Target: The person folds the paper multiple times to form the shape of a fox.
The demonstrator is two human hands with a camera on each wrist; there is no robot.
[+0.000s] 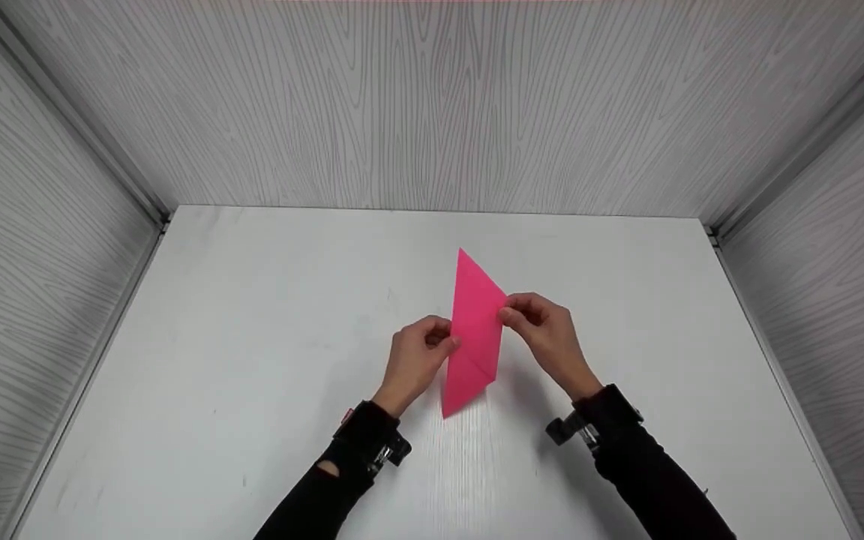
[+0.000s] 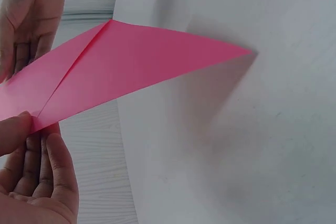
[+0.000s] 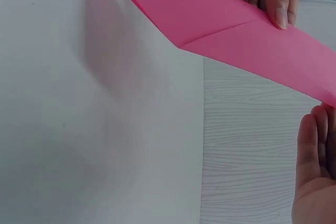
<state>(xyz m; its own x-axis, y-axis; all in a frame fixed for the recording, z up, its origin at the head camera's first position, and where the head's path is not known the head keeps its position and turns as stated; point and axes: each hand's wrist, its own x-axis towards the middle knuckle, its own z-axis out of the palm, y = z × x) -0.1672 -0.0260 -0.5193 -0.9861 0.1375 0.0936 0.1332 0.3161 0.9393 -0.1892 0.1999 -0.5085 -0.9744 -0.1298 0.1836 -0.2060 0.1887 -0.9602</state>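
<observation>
A pink sheet of folded paper (image 1: 475,322), a long slanted four-sided shape with pointed ends, is held up above the white table. A diagonal crease or flap edge crosses its lower part. My left hand (image 1: 418,356) pinches its left edge between thumb and fingers; in the left wrist view the thumb (image 2: 16,129) lies on the paper's face. On the opposite side, my right hand (image 1: 544,330) pinches the right edge near the upper corner. In the right wrist view that hand (image 3: 317,166) is partly cut off by the frame, and its grip is mostly out of sight.
The white tabletop (image 1: 267,285) casts back soft shadows of the hands and paper. Grey wood-grained panels stand behind the table (image 1: 432,105) and along both sides. Each wrist wears a black strap with a small camera over a dark sleeve.
</observation>
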